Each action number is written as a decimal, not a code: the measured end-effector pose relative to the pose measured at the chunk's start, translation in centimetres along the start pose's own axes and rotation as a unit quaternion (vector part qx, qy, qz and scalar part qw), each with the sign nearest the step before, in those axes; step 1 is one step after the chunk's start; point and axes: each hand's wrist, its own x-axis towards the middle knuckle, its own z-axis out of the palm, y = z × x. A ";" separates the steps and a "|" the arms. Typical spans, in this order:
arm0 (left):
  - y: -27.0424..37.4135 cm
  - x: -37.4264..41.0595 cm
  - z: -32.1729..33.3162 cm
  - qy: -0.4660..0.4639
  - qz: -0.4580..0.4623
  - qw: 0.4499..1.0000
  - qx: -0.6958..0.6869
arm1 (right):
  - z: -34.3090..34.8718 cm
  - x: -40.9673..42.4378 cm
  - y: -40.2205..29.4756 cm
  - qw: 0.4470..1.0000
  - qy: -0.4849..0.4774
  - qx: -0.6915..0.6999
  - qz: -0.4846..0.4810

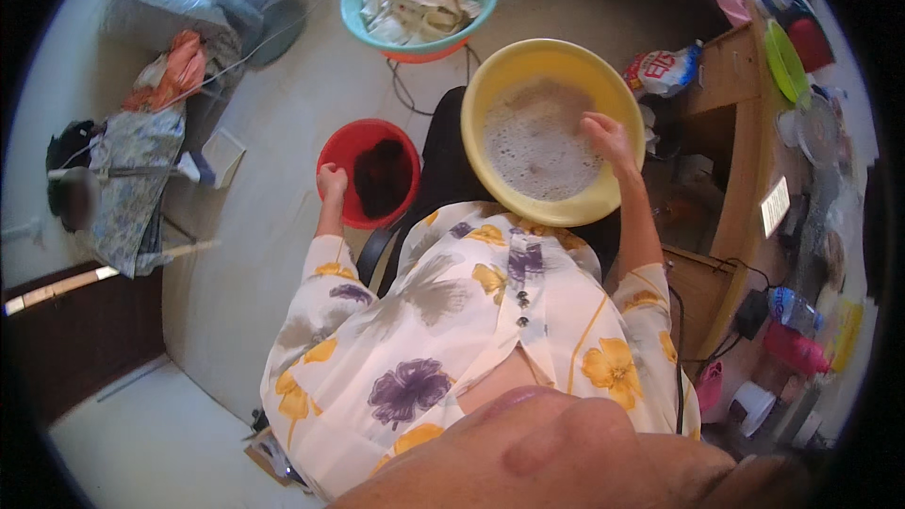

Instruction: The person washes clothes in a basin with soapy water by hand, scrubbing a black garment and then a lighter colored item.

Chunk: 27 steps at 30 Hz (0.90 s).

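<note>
A yellow plastic basin (488, 184) of sudsy, greyish water (537, 148) sits before me, tilted in view over my dark-clad legs. Over the right side of its water is my right hand (609, 143), fingers curled together; whether they pinch anything is too small to tell. My left hand (332, 182) is closed on the left rim of a red plastic basin (339, 145), which holds dark, bunched cloth (384, 177). Farther away, a turquoise basin (350, 18) heaped with pale cloth (421, 6) rests on an orange-red basin (431, 54).
A wooden desk (742, 162) with bottles and a green basin (785, 62) runs along the right. Beside it is a detergent bag (662, 71). Clothes lie over a rack (134, 184) at left. A dark cable (403, 88) lies on the floor.
</note>
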 end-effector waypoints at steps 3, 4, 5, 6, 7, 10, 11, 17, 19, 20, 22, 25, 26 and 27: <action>6.3 0.0 -1.0 0.043 0.149 0.982 -0.111 | -0.4 3.3 4.0 0.996 0.072 -0.044 -0.042; 9.7 -0.6 -1.2 0.060 0.209 0.965 -0.145 | 0.0 5.0 5.9 0.986 0.121 -0.074 -0.089; 12.9 -1.5 -1.6 0.080 0.264 0.944 -0.178 | 0.2 6.2 6.8 0.971 0.164 -0.104 -0.139; 14.8 -2.6 -2.2 0.063 0.279 0.936 -0.203 | 2.2 5.8 3.8 0.965 0.177 -0.185 -0.062; 19.0 -4.4 -2.0 0.029 0.309 0.921 -0.234 | 2.5 6.2 4.2 0.962 0.177 -0.206 -0.040; 28.1 -10.9 -0.4 -0.150 0.366 0.868 -0.299 | 3.8 8.3 6.3 0.959 0.138 -0.246 0.007; 30.1 -13.2 0.7 -0.204 0.399 0.840 -0.306 | 4.7 8.1 6.1 0.964 0.105 -0.245 0.011; 33.4 -19.6 12.4 -0.313 0.252 0.878 -0.262 | 4.5 4.4 4.8 0.985 -0.030 -0.168 0.006; 33.9 -20.4 14.6 -0.317 0.195 0.899 -0.230 | 1.7 4.5 8.0 0.996 0.043 -0.071 0.032; 33.5 -20.2 15.3 -0.316 0.161 0.902 -0.249 | 1.7 4.2 8.7 0.966 0.215 -0.113 -0.088; 32.7 -20.0 16.3 -0.317 0.076 0.905 -0.272 | 4.2 5.0 9.5 0.962 0.242 -0.119 -0.043; 33.5 -20.9 18.4 -0.438 -0.072 0.837 -0.320 | 8.0 4.3 8.2 0.973 0.193 -0.123 0.031; 33.5 -20.5 21.5 -0.531 -0.143 0.755 -0.358 | 8.2 4.3 8.1 0.985 0.132 0.083 0.067; 33.6 -20.6 23.8 -0.557 -0.167 0.737 -0.346 | 8.9 4.0 8.0 0.971 0.157 0.171 0.062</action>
